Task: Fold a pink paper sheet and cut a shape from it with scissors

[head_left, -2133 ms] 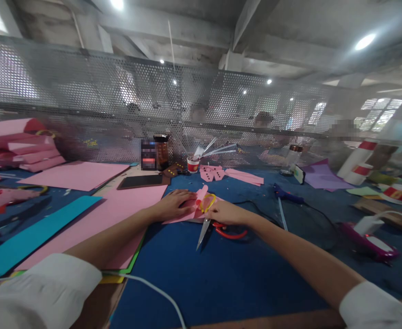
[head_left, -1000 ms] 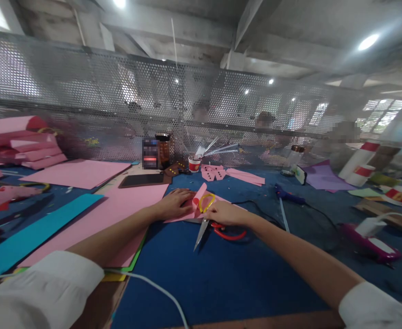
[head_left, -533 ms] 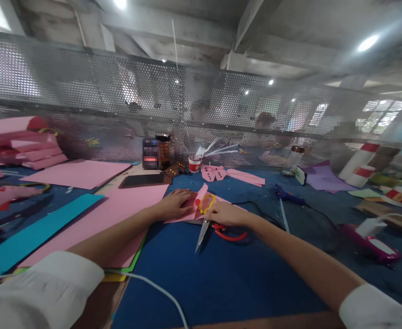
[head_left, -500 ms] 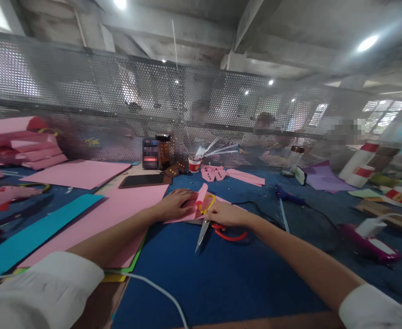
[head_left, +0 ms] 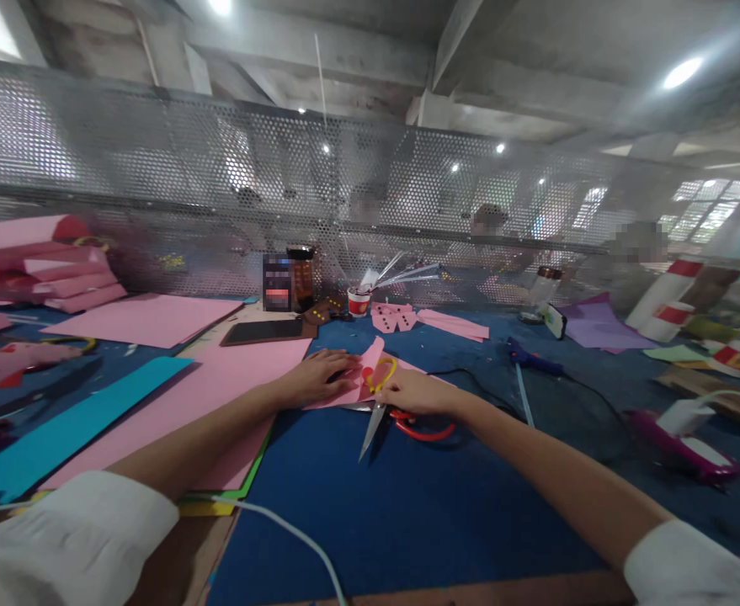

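Observation:
My left hand [head_left: 320,378] lies with its fingers spread on a small pink paper piece [head_left: 344,393], which has a raised flap standing beside the fingertips. My right hand [head_left: 417,393] is closed around yellow-handled scissors [head_left: 374,425], their blades pointing down toward me and their loops up by the paper. Under and beside the right hand is a red handle [head_left: 429,433] resting on the blue mat [head_left: 370,513]. Large pink sheets [head_left: 231,421] lie beneath my left forearm.
A teal strip [head_left: 85,421] and pink glue gun [head_left: 22,358] are at the left. Farther back stand a phone [head_left: 277,282], a jar [head_left: 304,278] and a paper cup [head_left: 358,303]. A blue glue gun [head_left: 534,359] with its cable and a purple power strip [head_left: 685,450] lie right.
The raised pink flap beside my left fingertips looks less rolled and more opened out. Both hands stay nearly in place.

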`<action>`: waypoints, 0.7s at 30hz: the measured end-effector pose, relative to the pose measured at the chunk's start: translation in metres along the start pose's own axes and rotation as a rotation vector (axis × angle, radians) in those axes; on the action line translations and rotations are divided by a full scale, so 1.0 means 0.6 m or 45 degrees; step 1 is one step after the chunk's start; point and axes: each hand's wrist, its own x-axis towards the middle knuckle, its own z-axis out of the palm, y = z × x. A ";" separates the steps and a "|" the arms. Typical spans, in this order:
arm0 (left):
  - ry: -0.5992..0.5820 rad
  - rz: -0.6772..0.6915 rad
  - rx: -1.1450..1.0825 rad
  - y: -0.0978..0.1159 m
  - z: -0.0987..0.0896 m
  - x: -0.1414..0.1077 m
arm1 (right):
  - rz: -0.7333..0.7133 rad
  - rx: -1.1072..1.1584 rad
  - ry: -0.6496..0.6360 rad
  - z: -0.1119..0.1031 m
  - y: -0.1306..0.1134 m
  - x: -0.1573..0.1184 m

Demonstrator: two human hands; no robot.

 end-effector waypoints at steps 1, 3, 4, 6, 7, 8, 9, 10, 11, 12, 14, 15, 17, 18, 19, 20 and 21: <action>0.003 -0.002 0.002 0.000 0.000 0.000 | 0.003 0.006 -0.003 0.001 0.000 0.002; 0.013 -0.011 0.012 -0.001 0.001 0.000 | 0.002 0.020 0.004 0.002 -0.001 0.005; 0.021 -0.019 0.019 -0.002 0.002 0.000 | -0.002 0.032 0.005 0.002 -0.003 0.006; 0.032 -0.035 0.031 -0.005 0.004 0.000 | -0.015 0.055 -0.004 0.002 -0.007 0.007; 0.035 -0.039 0.034 -0.006 0.005 0.000 | -0.020 0.061 -0.008 0.002 -0.009 0.007; 0.037 -0.041 0.038 -0.007 0.005 -0.001 | -0.023 0.063 -0.009 0.002 -0.011 0.007; 0.039 -0.041 0.042 -0.007 0.006 -0.001 | -0.024 0.064 -0.006 0.001 -0.012 0.006; 0.041 -0.039 0.044 -0.007 0.006 -0.001 | -0.021 0.065 0.000 0.002 -0.013 0.005; 0.042 -0.037 0.047 -0.007 0.007 -0.001 | -0.019 0.068 0.005 0.002 -0.013 0.004; 0.044 -0.035 0.048 -0.007 0.006 0.000 | -0.020 0.072 0.006 0.002 -0.012 0.003; 0.042 -0.028 0.049 -0.006 0.006 -0.001 | -0.024 0.078 0.004 0.002 -0.010 0.001; 0.040 -0.027 0.049 -0.006 0.006 -0.001 | -0.027 0.078 0.002 0.002 -0.009 0.000; 0.038 -0.031 0.051 -0.007 0.006 -0.001 | -0.032 0.068 0.006 0.002 -0.008 0.000; 0.039 -0.036 0.052 -0.007 0.007 -0.001 | -0.031 0.062 0.007 0.001 -0.009 0.000; 0.040 -0.041 0.054 -0.008 0.007 -0.001 | -0.029 0.057 0.008 0.001 -0.009 0.001; 0.042 -0.045 0.056 -0.008 0.007 -0.001 | -0.028 0.053 0.009 0.001 -0.010 0.002; 0.044 -0.047 0.056 -0.008 0.008 -0.001 | -0.026 0.055 0.007 0.001 -0.012 0.003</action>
